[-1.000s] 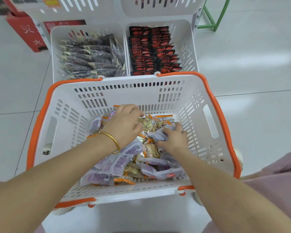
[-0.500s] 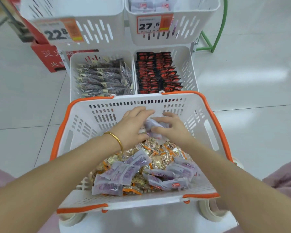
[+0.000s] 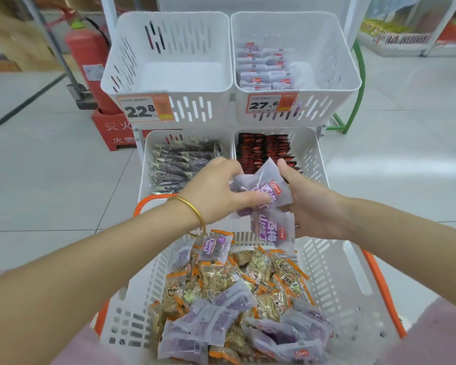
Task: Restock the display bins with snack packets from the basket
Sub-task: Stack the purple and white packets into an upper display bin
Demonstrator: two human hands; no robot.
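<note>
1. Pinched between both hands, a small bunch of purple snack packets point(image 3: 270, 192) sits mid-frame above the far rim of the basket point(image 3: 340, 272). The left hand point(image 3: 216, 191) thumbs the front, and the right hand point(image 3: 313, 206) cups the bunch with curled fingers.
2. Just behind the hands are the lower bins: dark packets point(image 3: 179, 164) on the left, red-and-black packets point(image 3: 261, 148) on the right. The upper right bin point(image 3: 327, 48) holds matching purple packets. A fire extinguisher point(image 3: 87, 54) stands at upper left.
3. The top packet is tilted corner-up. The lower packet point(image 3: 274, 227) hangs with its long axis near upright.
4. The wrappers are frosted, with purple print and a small red logo.
</note>
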